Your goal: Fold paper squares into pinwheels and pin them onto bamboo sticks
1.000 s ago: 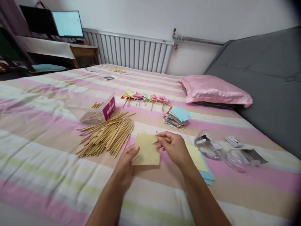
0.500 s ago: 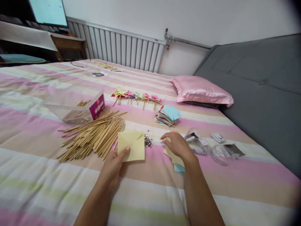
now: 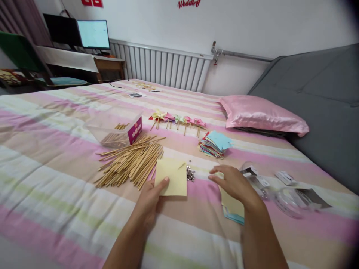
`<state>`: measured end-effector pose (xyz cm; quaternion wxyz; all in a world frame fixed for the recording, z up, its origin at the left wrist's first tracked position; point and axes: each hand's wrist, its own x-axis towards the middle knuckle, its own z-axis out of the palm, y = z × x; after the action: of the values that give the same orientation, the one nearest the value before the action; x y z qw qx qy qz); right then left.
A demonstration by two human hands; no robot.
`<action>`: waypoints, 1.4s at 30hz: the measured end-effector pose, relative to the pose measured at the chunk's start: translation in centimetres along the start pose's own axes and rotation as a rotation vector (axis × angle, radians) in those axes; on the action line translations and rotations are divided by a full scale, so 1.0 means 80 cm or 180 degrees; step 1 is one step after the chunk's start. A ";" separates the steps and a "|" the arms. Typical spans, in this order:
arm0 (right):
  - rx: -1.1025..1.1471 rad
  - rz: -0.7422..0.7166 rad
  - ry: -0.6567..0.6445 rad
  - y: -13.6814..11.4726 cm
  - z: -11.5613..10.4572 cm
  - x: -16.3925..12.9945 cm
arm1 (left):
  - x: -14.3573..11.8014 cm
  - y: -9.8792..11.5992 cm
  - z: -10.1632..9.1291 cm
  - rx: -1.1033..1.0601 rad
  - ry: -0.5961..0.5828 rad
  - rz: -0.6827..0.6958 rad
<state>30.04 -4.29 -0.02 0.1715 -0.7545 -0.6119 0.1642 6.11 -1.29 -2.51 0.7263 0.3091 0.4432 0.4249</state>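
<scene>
My left hand (image 3: 151,196) pinches a pale yellow square of paper (image 3: 173,175) at its lower left, thumb on top. Diagonal cut or crease lines show near the paper's upper corners. My right hand (image 3: 231,181) holds nothing, its fingers apart and slightly bent. Below it lie yellow and blue paper sheets (image 3: 232,207), partly covered by the hand and wrist. Between the hands, just past the yellow square's right edge, sits a small heap of shiny metal bits (image 3: 190,173). A pile of thin wooden sticks (image 3: 131,160) spreads left of the paper.
A clear plastic box (image 3: 112,123) with sticks stands at left. Several paper pinwheels (image 3: 179,119) lie in a row beyond, near a stack of coloured papers (image 3: 214,144). Clear plastic containers (image 3: 288,201) lie at right. Behind are a pink pillow (image 3: 263,114) and a grey headboard (image 3: 322,86).
The camera has turned to the left and up, so everything sits farther right in view. Both hands keep much the same pose, the left still holding the yellow paper.
</scene>
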 end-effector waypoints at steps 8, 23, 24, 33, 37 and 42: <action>0.3074 -0.0059 -0.0232 -0.077 0.044 -0.004 | -0.007 -0.003 -0.002 0.0150 -0.0790 -0.0059; 0.3077 -0.0337 -0.0358 -0.079 0.055 -0.007 | -0.002 -0.004 -0.006 -0.0048 -0.0478 0.0130; 0.3052 -0.0365 -0.0336 -0.078 0.055 -0.006 | -0.002 -0.004 -0.006 -0.0065 -0.0416 0.0129; 0.3235 -0.0217 -0.0250 -0.080 0.058 -0.004 | -0.008 0.002 -0.002 -0.0094 -0.0640 0.0075; 0.3246 -0.0252 -0.0330 -0.082 0.059 -0.005 | -0.006 -0.001 -0.004 0.0042 -0.0644 -0.0014; 0.2978 -0.0531 -0.0376 -0.072 0.040 -0.007 | -0.005 0.000 -0.005 -0.0260 -0.0306 0.0071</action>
<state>23.48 -3.57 -0.19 0.4702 -0.5340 -0.5395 0.4502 5.65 -1.58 -2.52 0.7539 0.3041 0.3867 0.4354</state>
